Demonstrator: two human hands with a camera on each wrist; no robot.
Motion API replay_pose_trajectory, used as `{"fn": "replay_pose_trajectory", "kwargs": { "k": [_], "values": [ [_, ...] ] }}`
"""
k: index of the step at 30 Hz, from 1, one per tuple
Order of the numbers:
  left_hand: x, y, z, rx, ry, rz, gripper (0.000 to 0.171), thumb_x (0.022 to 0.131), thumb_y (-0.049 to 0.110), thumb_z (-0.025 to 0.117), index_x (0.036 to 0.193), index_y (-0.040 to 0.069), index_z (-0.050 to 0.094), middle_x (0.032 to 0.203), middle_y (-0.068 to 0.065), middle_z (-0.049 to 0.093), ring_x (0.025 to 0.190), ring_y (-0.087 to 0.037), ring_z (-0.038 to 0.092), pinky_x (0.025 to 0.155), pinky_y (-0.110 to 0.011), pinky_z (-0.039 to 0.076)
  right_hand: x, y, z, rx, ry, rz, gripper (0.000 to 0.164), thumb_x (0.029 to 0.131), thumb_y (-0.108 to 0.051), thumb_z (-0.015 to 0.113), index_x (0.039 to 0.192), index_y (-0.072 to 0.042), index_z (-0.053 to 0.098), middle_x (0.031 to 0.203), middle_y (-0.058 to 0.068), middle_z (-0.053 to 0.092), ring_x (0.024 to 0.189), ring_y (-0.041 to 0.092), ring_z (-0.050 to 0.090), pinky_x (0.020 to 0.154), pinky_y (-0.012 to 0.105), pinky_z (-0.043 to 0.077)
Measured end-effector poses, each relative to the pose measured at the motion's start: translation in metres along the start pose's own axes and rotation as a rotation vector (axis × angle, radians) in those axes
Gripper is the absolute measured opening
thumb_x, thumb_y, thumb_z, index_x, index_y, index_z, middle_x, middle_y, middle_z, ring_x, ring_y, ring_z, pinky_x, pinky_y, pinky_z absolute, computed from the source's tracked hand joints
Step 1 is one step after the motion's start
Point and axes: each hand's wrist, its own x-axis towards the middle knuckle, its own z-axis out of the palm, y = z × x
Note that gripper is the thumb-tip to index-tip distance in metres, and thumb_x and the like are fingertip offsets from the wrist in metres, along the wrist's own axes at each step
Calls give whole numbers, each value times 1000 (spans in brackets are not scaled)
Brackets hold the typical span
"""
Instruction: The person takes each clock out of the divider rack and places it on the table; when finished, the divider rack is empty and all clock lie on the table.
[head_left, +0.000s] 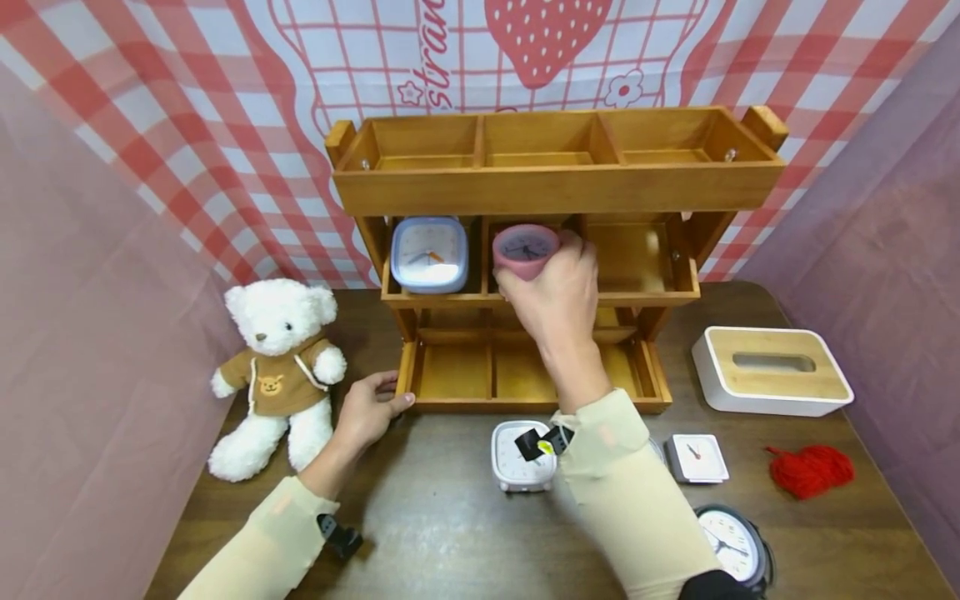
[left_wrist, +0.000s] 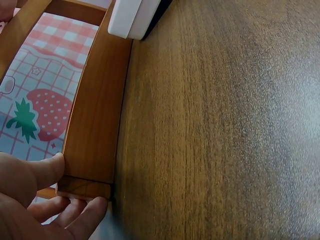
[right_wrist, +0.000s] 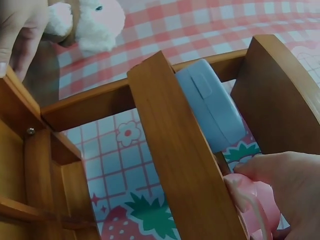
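Observation:
My right hand point(head_left: 558, 292) grips a round pink alarm clock point(head_left: 517, 267) in the middle compartment of the wooden shelf's second tier. Thumb and fingers lie on either side of the clock, and its face points up toward the head camera. To its left, a light blue square alarm clock point(head_left: 430, 254) sits in the same tier. At the bottom tier's left front corner, my left hand point(head_left: 370, 410) holds the wooden shelf point(head_left: 555, 190). In the left wrist view the thumb point(left_wrist: 50, 170) presses one face of the corner, with fingertips against the end.
A white teddy bear point(head_left: 281, 375) sits left of the shelf. In front are a white alarm clock point(head_left: 513, 467), a small square clock point(head_left: 697, 458) and a dark round clock point(head_left: 727, 546). A tissue box point(head_left: 772, 396) and red yarn point(head_left: 810, 471) lie at right.

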Motion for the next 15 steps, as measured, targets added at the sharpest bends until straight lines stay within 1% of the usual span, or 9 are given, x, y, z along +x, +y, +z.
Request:
{"fn": "replay_pose_trajectory", "kwargs": {
  "k": [4,8,11,15],
  "values": [
    [1,0,0,-3,-2,-7,55,93,11,76,142,-6,55,131,-27,65,119,-40,66,91,-40,59,1,0,-3,30,-3,5,75,66,-44,88,125,-5,61,116,20,60,103,36,61,87,51,53],
    [0,0,0,1,3,-4,55,93,10,76,141,-6,56,130,-28,65,119,-40,67,91,-40,60,0,0,-6,61,-15,19,78,68,-47,88,129,-7,61,120,18,59,105,34,60,88,48,53],
    [0,0,0,-6,1,1,54,93,9,76,141,-7,56,130,-29,65,118,-41,67,91,-39,60,-1,1,-12,99,-29,26,81,68,-48,89,132,-7,59,122,18,59,109,34,60,91,47,53],
    [1,0,0,-12,-2,2,54,93,9,75,141,-7,56,130,-29,65,119,-41,66,91,-40,59,-3,4,-23,157,-62,35,82,68,-44,89,134,-6,59,123,18,59,112,33,57,95,47,50]
  ]
}}
